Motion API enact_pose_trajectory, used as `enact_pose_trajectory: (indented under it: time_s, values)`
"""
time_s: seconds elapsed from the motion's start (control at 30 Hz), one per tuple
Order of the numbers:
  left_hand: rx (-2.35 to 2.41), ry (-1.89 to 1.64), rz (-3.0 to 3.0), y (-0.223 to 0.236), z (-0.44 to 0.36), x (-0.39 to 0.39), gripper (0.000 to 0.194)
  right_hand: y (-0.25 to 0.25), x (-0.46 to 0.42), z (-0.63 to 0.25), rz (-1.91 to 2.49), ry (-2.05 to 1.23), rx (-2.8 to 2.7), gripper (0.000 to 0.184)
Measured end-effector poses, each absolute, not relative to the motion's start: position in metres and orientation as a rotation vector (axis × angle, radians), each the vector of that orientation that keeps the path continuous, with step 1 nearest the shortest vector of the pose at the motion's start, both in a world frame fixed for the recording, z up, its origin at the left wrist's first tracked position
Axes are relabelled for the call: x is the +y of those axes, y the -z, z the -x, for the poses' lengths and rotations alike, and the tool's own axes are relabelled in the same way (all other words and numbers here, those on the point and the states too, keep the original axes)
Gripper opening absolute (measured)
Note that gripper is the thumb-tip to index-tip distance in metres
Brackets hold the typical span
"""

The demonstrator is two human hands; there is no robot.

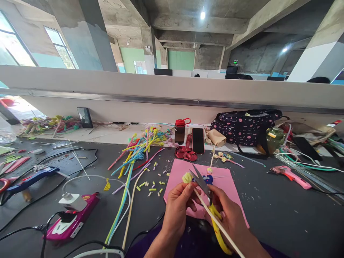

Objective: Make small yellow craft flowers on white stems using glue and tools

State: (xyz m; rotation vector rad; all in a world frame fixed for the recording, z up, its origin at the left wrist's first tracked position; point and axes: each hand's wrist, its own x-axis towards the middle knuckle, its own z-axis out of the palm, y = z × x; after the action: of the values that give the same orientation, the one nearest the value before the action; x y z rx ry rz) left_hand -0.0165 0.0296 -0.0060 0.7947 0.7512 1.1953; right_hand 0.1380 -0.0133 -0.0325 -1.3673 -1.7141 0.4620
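Note:
My left hand (178, 204) pinches a cream pipe cleaner (215, 211) just below the pale yellow fuzzy ball (187, 177) at its upper end. From there the stem slants down to the right, past my right hand. My right hand (228, 208) is closed on the yellow handles of a pair of scissors (200, 179). Their blades point up and left, with the tips close to the ball; whether they touch it I cannot tell. Beneath both hands lies a pink sheet (180, 168). A small blue object (208, 178) rests on it, partly hidden behind the scissors.
Several cut bits (153, 189) and a pile of coloured pipe cleaners (146, 141) lie left of the sheet. Behind it stand a red-capped bottle (180, 132) and a phone (198, 140). A pink glue gun (292, 176) is at right, a magenta power strip (72, 218) at left.

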Motion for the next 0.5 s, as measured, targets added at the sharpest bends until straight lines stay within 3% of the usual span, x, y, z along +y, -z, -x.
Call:
enact_pose_trajectory:
  time_s: [0.2, 0.5]
  values:
    - [0.671, -1.109, -0.736, 0.005, 0.022, 0.032, 0.023, 0.033, -0.006, -0.152, 1.285, -0.652, -1.377, 0.054]
    - [0.623, -1.083, -0.85, 0.005, 0.024, 0.029, 0.021, 0.018, -0.003, -0.134, 0.992, -1.198, -0.946, 0.051]
